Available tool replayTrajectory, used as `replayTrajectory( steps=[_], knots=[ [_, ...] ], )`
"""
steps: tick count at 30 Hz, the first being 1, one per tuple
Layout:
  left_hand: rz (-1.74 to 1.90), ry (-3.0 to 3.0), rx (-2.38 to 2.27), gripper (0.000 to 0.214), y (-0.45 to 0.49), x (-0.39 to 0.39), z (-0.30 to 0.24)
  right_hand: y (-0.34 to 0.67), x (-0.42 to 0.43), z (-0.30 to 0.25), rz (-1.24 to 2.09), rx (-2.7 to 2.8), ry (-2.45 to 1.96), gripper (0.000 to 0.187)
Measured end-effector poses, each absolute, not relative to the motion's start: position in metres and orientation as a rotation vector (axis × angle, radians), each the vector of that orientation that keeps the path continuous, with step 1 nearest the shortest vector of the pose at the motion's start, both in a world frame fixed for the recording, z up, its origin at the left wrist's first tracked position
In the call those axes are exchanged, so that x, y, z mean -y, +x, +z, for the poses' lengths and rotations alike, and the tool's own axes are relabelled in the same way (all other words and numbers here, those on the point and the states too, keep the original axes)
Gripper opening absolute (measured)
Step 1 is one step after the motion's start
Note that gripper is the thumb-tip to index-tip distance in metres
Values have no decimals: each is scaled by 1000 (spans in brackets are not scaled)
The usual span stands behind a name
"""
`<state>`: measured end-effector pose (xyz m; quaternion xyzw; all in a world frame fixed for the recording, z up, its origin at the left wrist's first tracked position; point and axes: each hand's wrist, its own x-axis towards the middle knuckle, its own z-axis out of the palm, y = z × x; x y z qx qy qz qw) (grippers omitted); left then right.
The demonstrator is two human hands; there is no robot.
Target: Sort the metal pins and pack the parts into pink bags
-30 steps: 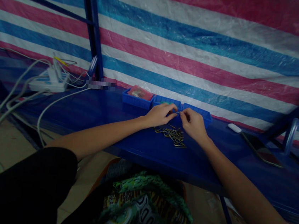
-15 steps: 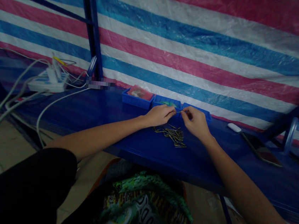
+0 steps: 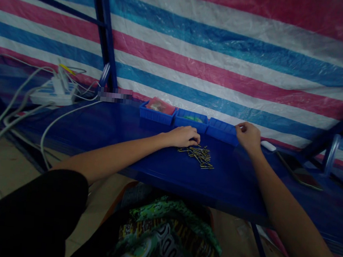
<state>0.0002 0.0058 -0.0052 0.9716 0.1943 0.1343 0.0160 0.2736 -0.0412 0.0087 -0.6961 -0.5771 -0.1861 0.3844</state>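
The pin pile (image 3: 201, 157) lies just beside the left hand (image 3: 183, 137), probably for short reach; that hand is half curled, its grip indeterminable. The right hand (image 3: 249, 137) pinches nearly closed at the end of the right tray (image 3: 222, 131), contents indiscernible. Beyond the left hand, the middle tray (image 3: 190, 125) forms a low barrier; right of the right hand lie a white case (image 3: 268, 146) and phone (image 3: 300, 171).
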Motion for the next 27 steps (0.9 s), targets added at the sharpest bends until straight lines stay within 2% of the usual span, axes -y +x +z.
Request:
replayTrajectory(
  steps=[8, 12, 19, 27],
  knots=[
    [487, 3010, -663, 11, 0, -4, -3, 271, 41, 6, -518, 1491, -1921, 27],
    [584, 2991, -694, 14, -1, -4, 0, 234, 50, 10, -438, 1698, -1812, 26],
    [816, 2969, -676, 15, -1, -7, -3, 169, 66, 3, -329, 2136, -1641, 14],
    [954, 2902, -575, 14, 0, -4, -3, 183, 64, 7, -240, 2084, -1500, 10]
  ],
)
